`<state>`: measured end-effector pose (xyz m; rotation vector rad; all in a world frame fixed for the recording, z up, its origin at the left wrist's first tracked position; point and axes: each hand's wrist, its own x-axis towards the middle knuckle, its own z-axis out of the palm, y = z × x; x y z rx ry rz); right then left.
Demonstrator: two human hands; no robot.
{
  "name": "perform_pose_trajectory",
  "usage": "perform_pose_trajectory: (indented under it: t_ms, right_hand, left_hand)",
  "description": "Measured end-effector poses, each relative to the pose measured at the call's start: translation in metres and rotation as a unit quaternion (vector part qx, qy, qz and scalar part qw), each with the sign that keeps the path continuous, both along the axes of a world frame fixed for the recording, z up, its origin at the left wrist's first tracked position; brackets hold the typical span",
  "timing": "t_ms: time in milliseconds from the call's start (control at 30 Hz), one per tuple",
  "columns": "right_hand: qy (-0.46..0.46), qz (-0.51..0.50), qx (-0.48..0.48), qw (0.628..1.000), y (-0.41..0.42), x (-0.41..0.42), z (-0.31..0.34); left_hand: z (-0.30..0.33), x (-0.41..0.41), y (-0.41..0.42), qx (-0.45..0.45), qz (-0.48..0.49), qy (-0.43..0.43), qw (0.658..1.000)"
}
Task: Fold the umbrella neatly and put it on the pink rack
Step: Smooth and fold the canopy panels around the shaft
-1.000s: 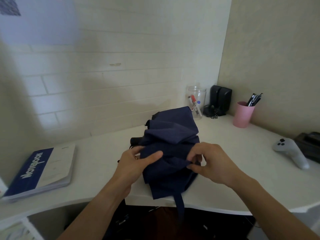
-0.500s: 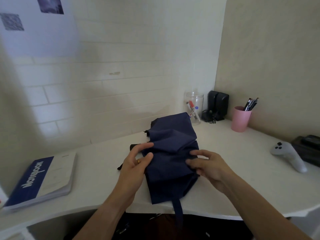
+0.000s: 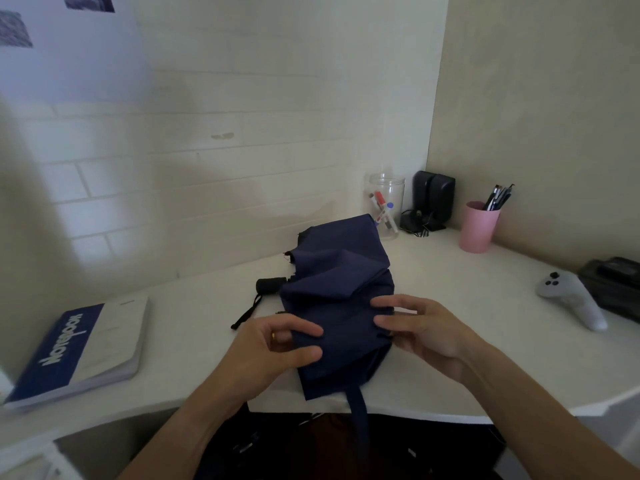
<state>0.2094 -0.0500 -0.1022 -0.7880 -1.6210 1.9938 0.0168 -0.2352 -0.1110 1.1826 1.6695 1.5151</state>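
Umbrella (image 3: 341,299), navy, collapsed but loosely bunched, is laid on the white desk (image 3: 485,341) between the two hands. Its long axis runs away from the fingers: black handle (image 3: 270,285) and wrist cord out past the left fingertips, closing strap (image 3: 358,407) hung over the near desk edge below both palms. Left hand (image 3: 273,351): a fold of canopy is pinched between thumb and forefinger at the left margin. Right hand (image 3: 426,332): fingers spread and half curled, tips laid on the right margin; a true grip cannot be told. Both hands are equally near. Pleats appear not yet wrapped, so the strap probably has to be drawn round next. No pink rack is seen; only a pink cup (image 3: 479,226) far beyond the right fingers.
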Motion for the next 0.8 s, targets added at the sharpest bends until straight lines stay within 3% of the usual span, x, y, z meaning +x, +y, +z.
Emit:
perform_pose_trajectory:
  t_ms: [100, 200, 267, 300, 333, 400, 467, 533, 567, 633, 700, 800]
  right_hand:
    - [-0.097, -0.038, 0.134, 0.985, 0.001, 0.009, -0.011]
    - [-0.132, -0.156, 0.385, 0.9, -0.002, 0.008, -0.014]
    - [-0.077, -0.157, 0.513, 0.84, -0.007, 0.001, -0.012]
    - [-0.055, -0.124, 0.556, 0.82, -0.008, -0.004, -0.012]
    - [-0.049, -0.084, 0.587, 0.804, -0.008, -0.008, -0.014]
    - [-0.094, 0.002, 0.624, 0.776, -0.009, -0.013, -0.025]
    - [-0.195, 0.1, 0.64, 0.736, -0.01, -0.01, -0.038]
    - [-0.304, 0.184, 0.648, 0.674, -0.012, -0.002, -0.052]
    - [-0.326, 0.206, 0.642, 0.663, -0.014, 0.003, -0.053]
    - [-0.32, 0.211, 0.612, 0.692, -0.014, 0.007, -0.043]
    - [-0.263, 0.159, 0.622, 0.72, -0.012, 0.002, -0.032]
    - [-0.257, 0.142, 0.662, 0.69, -0.011, -0.012, -0.032]
  left_hand:
    - [-0.012, -0.003, -0.014, -0.045, -0.018, 0.089, 0.995]
    - [-0.021, 0.0, -0.017, -0.038, 0.067, 0.233, 0.969]
    - [-0.022, 0.002, -0.006, 0.025, 0.194, 0.418, 0.887]
    - [-0.021, 0.004, 0.0, 0.067, 0.212, 0.477, 0.85]
    - [-0.021, 0.007, 0.006, 0.093, 0.185, 0.51, 0.835]
    - [-0.028, 0.006, 0.017, 0.053, 0.064, 0.549, 0.832]
    - [-0.04, 0.0, 0.017, -0.083, -0.041, 0.577, 0.812]
    - [-0.051, -0.007, 0.009, -0.181, -0.092, 0.588, 0.783]
    - [-0.054, -0.011, 0.005, -0.205, -0.1, 0.588, 0.776]
    - [-0.045, -0.017, -0.001, -0.22, -0.11, 0.579, 0.778]
    - [-0.035, -0.018, 0.002, -0.162, -0.08, 0.584, 0.792]
    - [-0.035, -0.015, 0.013, -0.097, -0.019, 0.6, 0.794]
